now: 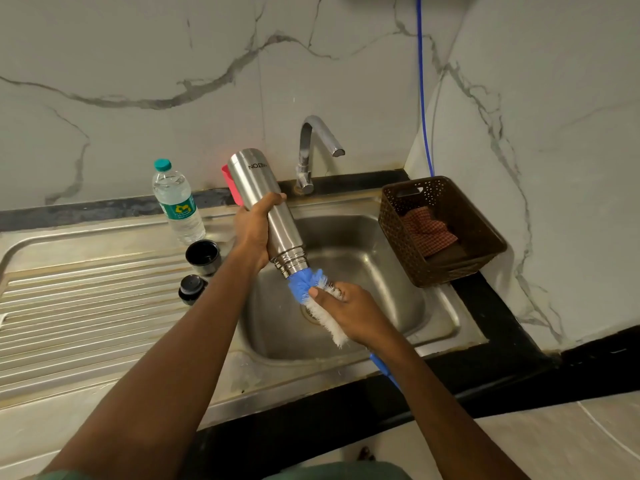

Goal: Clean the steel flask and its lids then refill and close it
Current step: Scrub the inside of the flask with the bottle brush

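flask [266, 202] mouth-down over sink [367, 244], left hand [254, 230] grasping it | right hand [356, 317] gripping brush [304, 282] at its mouth | lids [202, 256] left of sink

Head-worn wide-angle view, forward and down, close over sink [375, 261]

Tilted steel flask [266, 202] in left hand [254, 230], brush [313, 289] at mouth
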